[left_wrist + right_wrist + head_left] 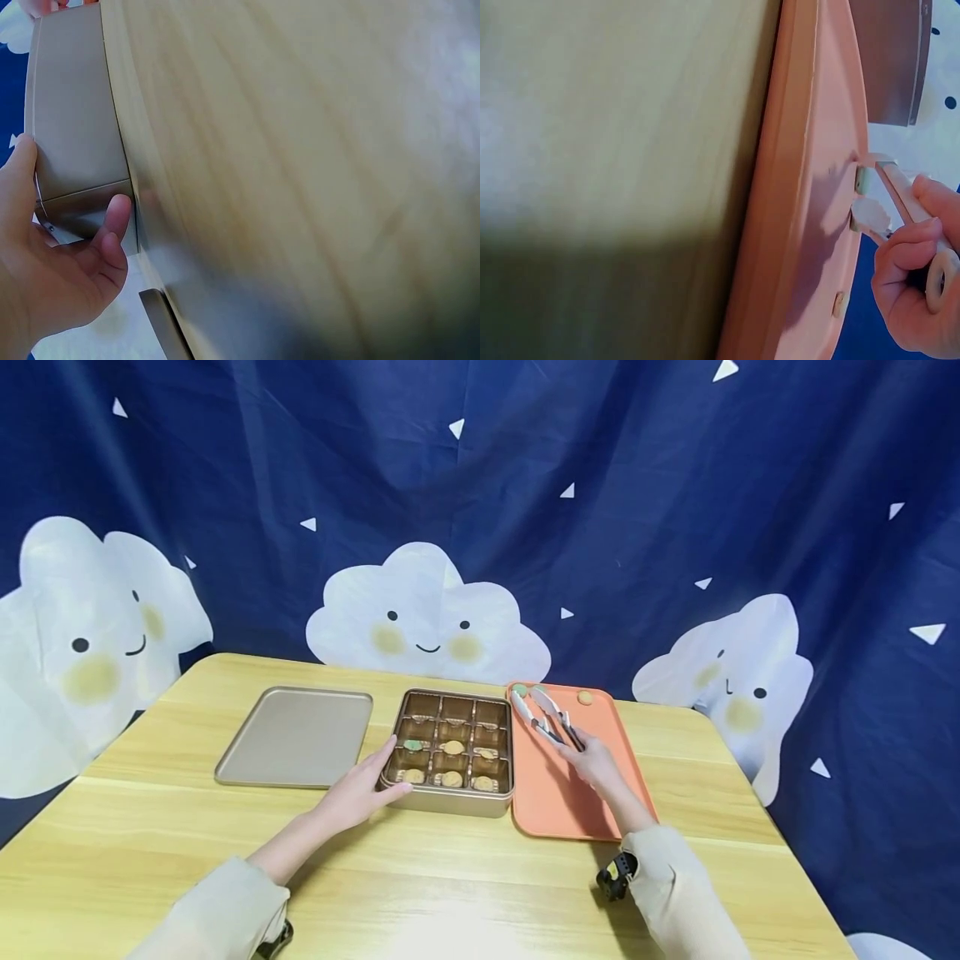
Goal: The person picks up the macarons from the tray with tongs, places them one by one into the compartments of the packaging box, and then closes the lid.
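A brown metal box [450, 803] with divided compartments stands mid-table, holding several yellow cookies and one green cookie [413, 745] in its front and middle rows. My left hand [358, 793] rests around its front left corner, fingers along the left side and thumb along the front. On the orange tray [558, 810] to the right, my right hand [596, 762] grips a pair of tongs [557, 718]. The spread tong tips reach two green cookies [519, 690] at the tray's back left corner. A yellow cookie [585, 697] lies to their right.
A flat metal lid [300, 735] lies left of the box on the wooden table [420, 885]. The orange tray sits right beside the box. Behind the table hangs a blue curtain [525, 443] with clouds.
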Demonstrator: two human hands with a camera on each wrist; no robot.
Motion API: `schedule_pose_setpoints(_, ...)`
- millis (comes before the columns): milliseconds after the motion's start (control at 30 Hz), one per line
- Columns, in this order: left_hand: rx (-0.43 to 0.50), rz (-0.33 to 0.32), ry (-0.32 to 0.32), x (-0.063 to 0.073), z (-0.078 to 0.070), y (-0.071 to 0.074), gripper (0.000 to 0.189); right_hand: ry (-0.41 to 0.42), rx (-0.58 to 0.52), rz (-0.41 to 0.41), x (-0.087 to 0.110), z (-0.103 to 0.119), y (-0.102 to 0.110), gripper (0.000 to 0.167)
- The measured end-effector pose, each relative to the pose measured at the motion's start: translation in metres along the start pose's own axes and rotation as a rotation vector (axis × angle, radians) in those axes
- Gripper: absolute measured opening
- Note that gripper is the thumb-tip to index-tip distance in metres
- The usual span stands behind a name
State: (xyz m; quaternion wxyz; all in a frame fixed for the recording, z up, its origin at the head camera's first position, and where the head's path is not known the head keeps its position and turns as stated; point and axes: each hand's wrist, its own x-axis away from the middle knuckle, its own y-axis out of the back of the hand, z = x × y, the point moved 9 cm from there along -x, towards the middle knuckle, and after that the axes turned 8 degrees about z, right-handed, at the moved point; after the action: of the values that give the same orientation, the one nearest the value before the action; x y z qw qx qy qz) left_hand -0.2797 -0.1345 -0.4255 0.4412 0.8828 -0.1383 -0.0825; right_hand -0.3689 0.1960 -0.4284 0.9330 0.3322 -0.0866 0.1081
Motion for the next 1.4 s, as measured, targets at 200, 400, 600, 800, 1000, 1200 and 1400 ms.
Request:
schedule_pose_setpoints(200,0.001,0.002,0.003,0.001,0.000,-0.001,0.085,0.035,0.031,0.010,-0.001,0.009,0.001,0.059)
schedule_pose_setpoints(400,0.007,0.004,-0.001,0.000,-0.002,-0.001,0.086,0.019,0.118,-0.006,-0.005,0.009,0.002,0.055)
schedule_pose_setpoints(600,0.013,0.006,0.007,0.001,0.000,0.000,0.086,0.095,0.226,-0.038,0.003,0.017,0.004,0.051)
schedule_pose_setpoints(800,0.004,0.016,0.016,0.002,0.001,0.001,0.086,0.123,0.163,-0.015,0.018,0.011,0.003,0.049)
schedule_pose_setpoints(1000,-0.004,0.029,0.023,0.002,0.002,0.002,0.087,0.097,0.003,0.003,0.033,0.002,0.011,0.052)
schedule_pose_setpoints(1200,-0.010,0.036,0.028,0.002,0.001,0.002,0.087,0.117,-0.079,0.033,0.045,0.018,0.018,0.058)
schedule_pose_setpoints(1400,-0.022,0.047,0.024,-0.001,0.001,-0.001,0.088,0.251,-0.014,0.082,0.054,0.060,0.005,0.056)
